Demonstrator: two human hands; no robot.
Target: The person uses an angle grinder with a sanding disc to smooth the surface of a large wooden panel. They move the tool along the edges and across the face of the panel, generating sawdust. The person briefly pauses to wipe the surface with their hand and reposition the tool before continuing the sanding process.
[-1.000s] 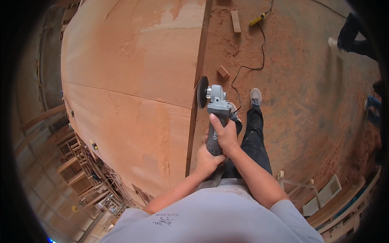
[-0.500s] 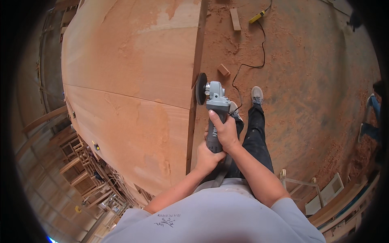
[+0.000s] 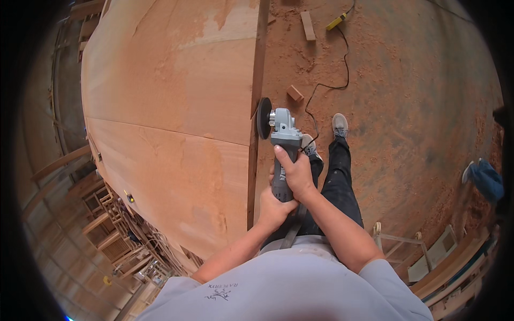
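Both my hands grip a grey angle grinder (image 3: pixel 286 134) fitted with a round dark sanding disc (image 3: pixel 264 118). My left hand (image 3: pixel 276 207) wraps the rear end of the body. Further up, my right hand (image 3: pixel 296 171) closes round the middle, its thumb lying along the top. The disc stands upright at the right edge of a large wooden panel (image 3: pixel 214 91); whether it touches the edge I cannot tell. Sawdust lies in patches over the panel, and a seam crosses it. A black cord (image 3: pixel 348 69) trails from the grinder over the floor.
A yellow power strip (image 3: pixel 336 21) and two wood blocks, one long (image 3: pixel 308 25) and one short (image 3: pixel 294 93), lie on the dusty floor. Stacked boards (image 3: pixel 455 273) stand at lower right, wooden furniture frames (image 3: pixel 110 235) at lower left. Another person's blue-clad leg (image 3: pixel 488 179) shows at far right.
The grinder and my hands have shifted very slightly left along with the view. At far right, the other person's leg has moved. My grip is the same.
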